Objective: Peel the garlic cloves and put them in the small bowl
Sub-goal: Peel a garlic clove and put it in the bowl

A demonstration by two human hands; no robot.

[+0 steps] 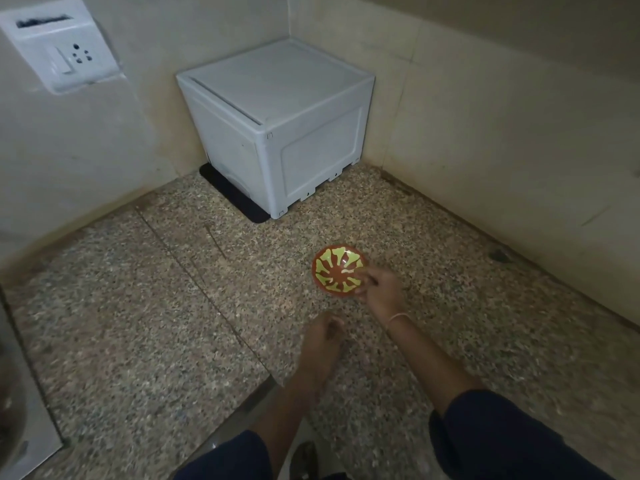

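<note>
Small bowl [332, 268], red-brown with a yellow-green flower pattern inside, sits upright on the speckled stone counter [138, 306], in front of me and a little to the right. A pale fleck [348, 271] lies on its inner wall near the right side; I cannot tell whether that is a garlic clove or only glare.

My right hand [382, 289] is at the bowl's near right edge. Its fingertips [362, 271] reach over the rim, and another finger lies lower along the same edge. The hand is blurred, so I cannot tell whether I am pinching the rim, holding something small over the bowl, or merely touching it. A thin pale thread [398, 318] circles that wrist.

My left hand [320, 339] hangs over the counter just on the near side of the bowl, apart from it and close beside my right wrist. Its fingers are curled inward with the thumb on top; whether anything is held inside that curl I cannot tell.

Both forearms come out of dark blue sleeves [502, 438].

Farther back, a white plastic box [277, 133] stands in the corner where the two tiled walls meet, resting on a dark mat [232, 199]. A white switch plate [65, 53] with a socket is fixed on the left wall.
</note>
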